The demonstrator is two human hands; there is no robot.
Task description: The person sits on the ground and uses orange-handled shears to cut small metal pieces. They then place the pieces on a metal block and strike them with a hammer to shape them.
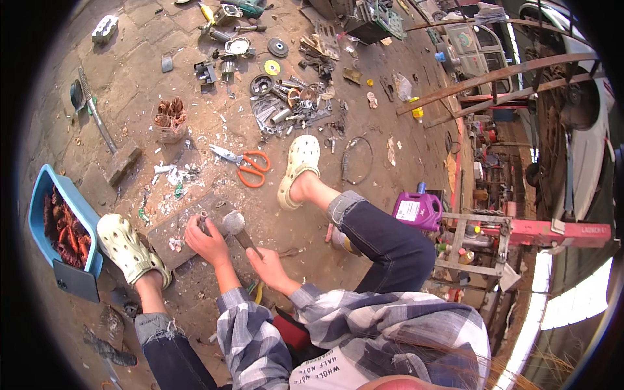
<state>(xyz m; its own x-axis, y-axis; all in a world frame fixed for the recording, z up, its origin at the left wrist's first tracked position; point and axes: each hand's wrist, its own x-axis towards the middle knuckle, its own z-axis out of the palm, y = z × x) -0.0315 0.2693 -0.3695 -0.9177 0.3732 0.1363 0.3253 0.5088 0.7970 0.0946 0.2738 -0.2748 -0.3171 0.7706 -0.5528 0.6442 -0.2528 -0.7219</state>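
My right hand [267, 268] is closed round the dark handle of a hammer [233, 223], its grey head toward my left hand. My left hand [207, 242] grips a small cylindrical metal piece [203, 216] by its side, one end facing up. Both hands are over a flat dark plate [170, 227] on the ground between my feet, scattered with white and reddish bits. Beyond the plate lie orange-handled scissors [250, 168] with open blades. My fingers partly hide the metal piece.
A blue tub [40, 195] of copper-coloured coils stands left, a dark phone [77, 281] on its edge. Farther off are a sledgehammer [123, 162], a clear plastic container [170, 133] and a heap of metal parts [286, 107]. A purple jug [418, 211] stands right, beside red-framed equipment.
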